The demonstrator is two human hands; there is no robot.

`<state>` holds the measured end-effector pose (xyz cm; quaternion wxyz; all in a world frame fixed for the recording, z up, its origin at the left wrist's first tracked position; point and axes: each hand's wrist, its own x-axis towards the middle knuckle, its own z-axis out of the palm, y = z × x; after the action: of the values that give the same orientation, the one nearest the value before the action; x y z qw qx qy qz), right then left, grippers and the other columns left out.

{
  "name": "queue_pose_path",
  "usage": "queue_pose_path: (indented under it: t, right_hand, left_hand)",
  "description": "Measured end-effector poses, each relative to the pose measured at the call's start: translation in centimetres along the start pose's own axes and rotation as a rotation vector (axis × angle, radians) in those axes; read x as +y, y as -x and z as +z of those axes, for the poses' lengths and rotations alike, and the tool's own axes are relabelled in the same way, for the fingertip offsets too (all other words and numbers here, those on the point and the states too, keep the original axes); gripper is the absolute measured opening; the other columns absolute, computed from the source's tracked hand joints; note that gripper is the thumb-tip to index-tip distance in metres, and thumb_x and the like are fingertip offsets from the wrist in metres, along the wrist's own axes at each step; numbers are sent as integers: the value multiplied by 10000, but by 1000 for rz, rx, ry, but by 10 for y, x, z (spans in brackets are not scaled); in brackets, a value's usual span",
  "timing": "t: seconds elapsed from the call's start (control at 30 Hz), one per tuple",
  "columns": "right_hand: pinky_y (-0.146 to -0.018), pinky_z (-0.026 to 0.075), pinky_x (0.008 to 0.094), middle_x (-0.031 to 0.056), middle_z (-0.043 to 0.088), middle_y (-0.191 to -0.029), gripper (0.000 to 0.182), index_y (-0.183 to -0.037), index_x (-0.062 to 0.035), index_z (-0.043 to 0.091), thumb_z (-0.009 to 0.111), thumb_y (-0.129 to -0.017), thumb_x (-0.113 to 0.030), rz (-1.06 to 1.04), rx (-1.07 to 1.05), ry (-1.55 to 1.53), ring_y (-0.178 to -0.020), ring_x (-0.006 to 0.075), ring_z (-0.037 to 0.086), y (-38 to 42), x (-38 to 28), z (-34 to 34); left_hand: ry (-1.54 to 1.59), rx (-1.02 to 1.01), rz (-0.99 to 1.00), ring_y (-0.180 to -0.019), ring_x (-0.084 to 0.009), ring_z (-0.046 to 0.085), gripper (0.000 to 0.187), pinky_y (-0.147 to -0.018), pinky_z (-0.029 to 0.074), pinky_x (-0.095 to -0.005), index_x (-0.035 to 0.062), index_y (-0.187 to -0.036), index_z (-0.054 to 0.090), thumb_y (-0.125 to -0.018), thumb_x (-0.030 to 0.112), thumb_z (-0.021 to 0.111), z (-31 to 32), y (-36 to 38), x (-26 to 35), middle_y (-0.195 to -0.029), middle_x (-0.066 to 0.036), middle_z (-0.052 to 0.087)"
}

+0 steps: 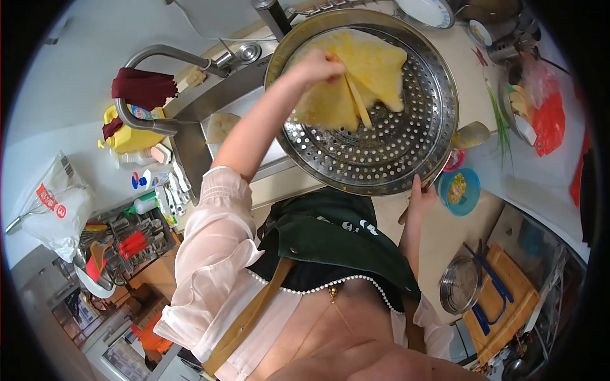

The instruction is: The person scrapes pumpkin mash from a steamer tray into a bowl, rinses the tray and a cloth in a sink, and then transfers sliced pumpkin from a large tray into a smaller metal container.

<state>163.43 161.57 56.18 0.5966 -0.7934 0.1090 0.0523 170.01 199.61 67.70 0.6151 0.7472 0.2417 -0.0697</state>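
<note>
A large round metal steamer tray [375,171] with many holes lies over the counter and partly over the sink. On its far part rests a thin, floppy steamer cloth [381,63], whitish with yellow stains. My left hand [321,68] is closed in a pinch on the cloth, and a narrow yellow strip hangs down below the fingers. My right hand [420,195] grips the tray's near right rim, with its thumb and fingers at the edge. What lies under the tray is hidden.
Left of the tray are the sink [190,152] and a faucet [143,54] with a dark red cloth. A blue bowl [459,192] with chopped food stands near my right hand. Green onions [500,124], a steel bowl [460,284] and a cutting board [502,305] are on the right.
</note>
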Motion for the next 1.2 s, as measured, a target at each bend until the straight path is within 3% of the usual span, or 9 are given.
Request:
queue_pose_path:
  t: [0.23, 0.27, 0.4, 0.5, 0.6, 0.73, 0.87, 0.97, 1.2]
  right_hand:
    - [-403, 328, 200, -35, 443, -546, 314, -647, -95, 429, 672, -803, -218, -44, -15, 34, -455, 42, 408, -1, 3, -1]
    - [-379, 335, 201, -35, 439, -545, 322, -648, -100, 429, 675, -800, -240, -84, -13, 42, -436, 47, 408, -5, 11, -2]
    - [-365, 338, 209, -26, 450, -546, 330, -643, -99, 429, 684, -791, -247, -67, 8, 59, -424, 53, 408, -6, 14, -3]
    - [-364, 349, 214, -13, 472, -558, 333, -637, -95, 427, 683, -787, -245, -130, 21, 105, -425, 69, 419, -21, 35, -7]
    - [-370, 337, 214, -9, 478, -564, 333, -626, -93, 421, 676, -791, -229, -131, 21, 123, -433, 72, 418, -13, 29, -5]
    - [-395, 295, 212, -21, 462, -547, 335, -607, -97, 428, 676, -793, -224, -85, 23, 110, -442, 60, 389, -9, 17, -3]
    - [-403, 295, 216, -27, 464, -540, 326, -609, -99, 440, 677, -792, -227, -67, 67, 146, -441, 58, 381, -5, 12, -1]
    - [-400, 298, 219, -26, 486, -553, 259, -655, -76, 511, 659, -810, -224, -37, 104, 147, -442, 51, 389, -8, 18, 1]
    - [-383, 319, 226, -7, 518, -581, 241, -682, -65, 526, 648, -816, -224, -3, 176, 118, -414, 69, 402, -1, 11, 7]
  left_hand:
    - [576, 128, 522, -666, -160, 584, 118, -663, 482, -283, -26, -855, 604, -764, 49, 610, -129, 109, 84, -752, -67, 610]
    - [538, -5, 691, -715, -160, 550, 154, -703, 448, -327, 1, -910, 585, -788, 91, 603, -209, 121, 48, -842, -78, 606]
    - [725, 505, 895, -898, -262, 576, 108, -850, 459, -401, -28, -862, 570, -758, -12, 544, -189, 272, 127, -885, -162, 597]
    - [635, 457, 998, -956, -291, 554, 177, -895, 439, -429, -58, -927, 560, -761, -19, 512, -239, 320, 99, -968, -186, 581]
    - [268, 832, 740, -822, -186, 588, 142, -779, 477, -300, -26, -889, 591, -757, 8, 550, -224, 311, 61, -851, -116, 607]
    - [76, 877, 405, -670, -98, 572, 99, -618, 449, -215, 15, -858, 628, -774, 40, 581, -207, 264, -41, -762, -37, 618]
    - [117, 935, 295, -764, -115, 606, 170, -729, 482, -242, -17, -971, 641, -824, 52, 590, -176, 226, -159, -840, -53, 648]
    - [172, 790, -114, -939, -158, 579, 447, -805, 465, -270, -38, -1197, 496, -816, 150, 631, -160, 197, -214, -1038, -109, 603]
    - [-308, 824, 324, -1114, -362, 495, 597, -930, 408, -397, -84, -1253, 400, -804, 256, 599, -186, 65, -170, -1229, -268, 464]
